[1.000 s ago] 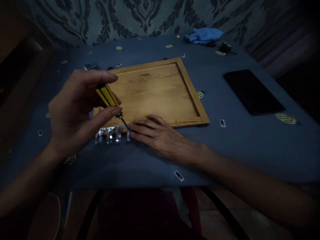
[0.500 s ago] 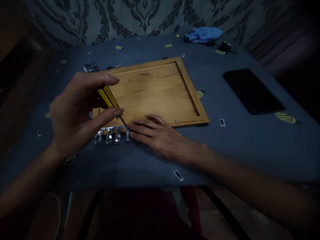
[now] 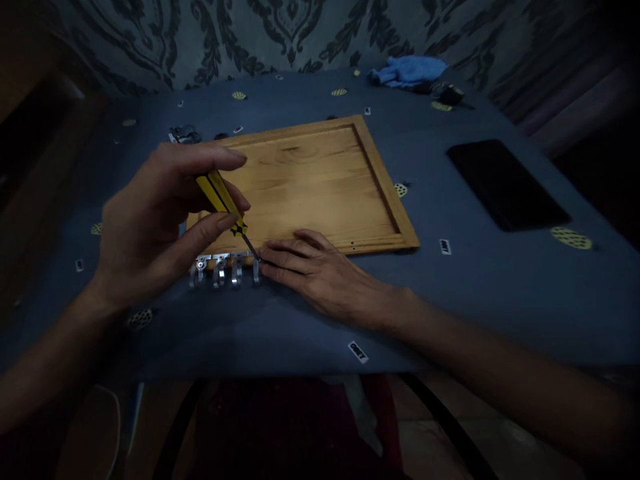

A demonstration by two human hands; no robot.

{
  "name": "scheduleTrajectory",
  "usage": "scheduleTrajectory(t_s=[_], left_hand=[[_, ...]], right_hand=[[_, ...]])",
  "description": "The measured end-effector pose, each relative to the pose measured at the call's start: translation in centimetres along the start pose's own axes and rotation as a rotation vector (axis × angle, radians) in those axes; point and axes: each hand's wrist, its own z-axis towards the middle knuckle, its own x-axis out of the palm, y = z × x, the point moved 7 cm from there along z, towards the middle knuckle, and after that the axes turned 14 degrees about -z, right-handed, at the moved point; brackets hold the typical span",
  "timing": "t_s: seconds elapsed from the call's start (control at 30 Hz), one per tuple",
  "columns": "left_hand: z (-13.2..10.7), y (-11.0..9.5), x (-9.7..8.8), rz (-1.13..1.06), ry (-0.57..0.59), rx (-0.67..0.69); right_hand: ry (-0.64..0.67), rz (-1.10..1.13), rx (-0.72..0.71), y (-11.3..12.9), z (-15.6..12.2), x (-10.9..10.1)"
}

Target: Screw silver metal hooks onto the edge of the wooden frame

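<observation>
My left hand (image 3: 160, 220) is closed round a yellow-and-black screwdriver (image 3: 223, 200), its tip slanting down to the rightmost of several metal hooks (image 3: 223, 270) fixed along the near edge of a wooden framed board (image 3: 310, 183). My right hand (image 3: 320, 273) lies flat, fingers stretched out, on the board's near edge and the blue tablecloth (image 3: 475, 287), with its fingertips right beside the screwdriver tip.
A black phone (image 3: 505, 183) lies to the right of the board. At the far edge sit a blue cloth (image 3: 407, 69) and a small dark object (image 3: 450, 93). A metal part (image 3: 183, 135) rests beyond the board's left corner. Patterned wallpaper stands behind the table.
My left hand has turned slightly on the screwdriver, its fingers shifting a little to the right. The right hand and the board have stayed put.
</observation>
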Motion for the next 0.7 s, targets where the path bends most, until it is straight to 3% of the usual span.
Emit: scheduleTrajectory(t_s=[0.17, 0.4, 0.7], left_hand=[[-0.3, 0.6, -1.3, -0.024, -0.141, -0.091], [-0.1, 0.3, -0.4, 0.000, -0.043, 0.038], [0.1, 0.0, 0.0, 0.051, 0.000, 0.034]], right_hand=[[0.005, 0.022, -0.005, 0.0, -0.1, 0.1], [-0.003, 0.013, 0.001, 0.0, 0.0, -0.1], [0.032, 0.012, 0.006, 0.0, 0.1, -0.3]])
